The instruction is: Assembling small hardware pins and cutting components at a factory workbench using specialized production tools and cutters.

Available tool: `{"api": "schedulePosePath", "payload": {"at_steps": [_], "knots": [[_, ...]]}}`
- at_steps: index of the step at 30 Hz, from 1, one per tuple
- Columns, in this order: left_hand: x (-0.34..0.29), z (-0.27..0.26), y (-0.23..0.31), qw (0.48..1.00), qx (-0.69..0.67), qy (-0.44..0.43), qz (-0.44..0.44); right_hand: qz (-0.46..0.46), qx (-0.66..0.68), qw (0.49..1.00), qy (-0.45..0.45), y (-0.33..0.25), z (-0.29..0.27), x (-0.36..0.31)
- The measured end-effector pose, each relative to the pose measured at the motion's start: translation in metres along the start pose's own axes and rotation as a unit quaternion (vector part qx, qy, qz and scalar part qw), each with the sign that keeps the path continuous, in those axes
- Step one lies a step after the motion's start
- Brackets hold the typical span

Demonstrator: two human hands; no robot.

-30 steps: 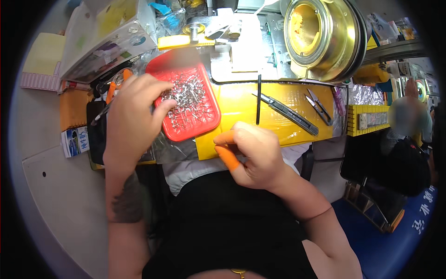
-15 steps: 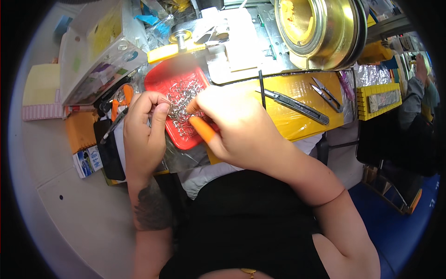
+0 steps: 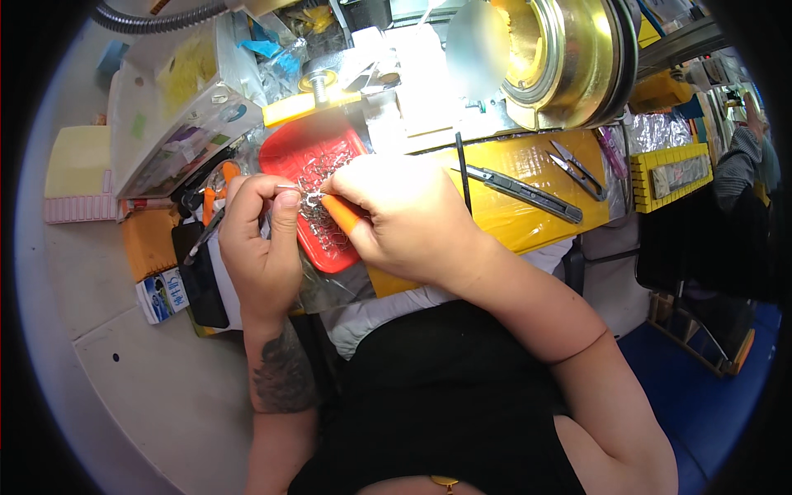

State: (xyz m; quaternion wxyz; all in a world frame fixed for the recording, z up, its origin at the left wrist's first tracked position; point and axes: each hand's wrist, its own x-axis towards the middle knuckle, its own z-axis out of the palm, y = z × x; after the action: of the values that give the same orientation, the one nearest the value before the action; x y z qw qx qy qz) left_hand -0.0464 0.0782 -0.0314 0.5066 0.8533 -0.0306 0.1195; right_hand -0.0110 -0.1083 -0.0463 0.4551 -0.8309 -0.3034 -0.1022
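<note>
Both my hands meet over a red plastic tray (image 3: 289, 147) that holds a tangle of small, shiny, wire-like metal pieces (image 3: 332, 235). My left hand (image 3: 261, 247) pinches a thin, pale metal piece (image 3: 290, 186) between thumb and forefinger at the tray's left side. From the right comes my right hand (image 3: 417, 216), its thumb covered by an orange finger cot (image 3: 340, 214). Its thumb and forefinger are closed on a small metal piece (image 3: 317, 197), close to the left fingertips. Whether the two pieces touch is too small to tell.
Right of the tray, a black utility knife (image 3: 520, 194) and thread snips (image 3: 577, 169) lie on a yellow taped surface (image 3: 511, 227). Behind stands a brass-coloured round machine part (image 3: 569, 70). A white bin (image 3: 177, 107) is at the left; a person's sleeve (image 3: 737, 165) shows far right.
My right hand has moved left and up from the metal pieces, bringing its pinched fingertips to my left ones. A blurred round disc now shows before the brass part; the view has shifted slightly.
</note>
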Motion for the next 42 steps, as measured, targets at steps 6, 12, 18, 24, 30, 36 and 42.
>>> {"api": "schedulePosePath", "payload": {"at_steps": [6,12,18,24,30,36,42], "knots": [[0.011,-0.012,0.022,0.971,0.214,-0.041,0.103,0.003,0.044,0.996,0.074,-0.003,0.004,0.004],[0.022,-0.023,0.045,0.922,0.314,-0.143,0.176,-0.046,0.086,0.995,0.014,-0.001,-0.004,0.007],[0.000,-0.011,0.041,0.971,0.178,-0.102,0.121,-0.016,0.200,0.978,0.053,-0.006,-0.009,-0.007],[0.009,0.009,0.054,0.983,0.110,-0.023,0.148,0.037,0.295,0.946,0.129,-0.012,-0.015,-0.008],[0.050,0.021,0.076,0.981,0.069,-0.025,0.177,0.042,0.318,0.914,0.248,-0.011,-0.021,0.015],[0.084,0.047,0.079,0.974,0.091,-0.012,0.206,0.059,0.397,0.824,0.400,0.000,-0.002,0.043],[0.091,0.051,0.079,0.940,0.224,0.001,0.256,0.111,0.481,0.800,0.340,-0.006,-0.016,0.046]]}}
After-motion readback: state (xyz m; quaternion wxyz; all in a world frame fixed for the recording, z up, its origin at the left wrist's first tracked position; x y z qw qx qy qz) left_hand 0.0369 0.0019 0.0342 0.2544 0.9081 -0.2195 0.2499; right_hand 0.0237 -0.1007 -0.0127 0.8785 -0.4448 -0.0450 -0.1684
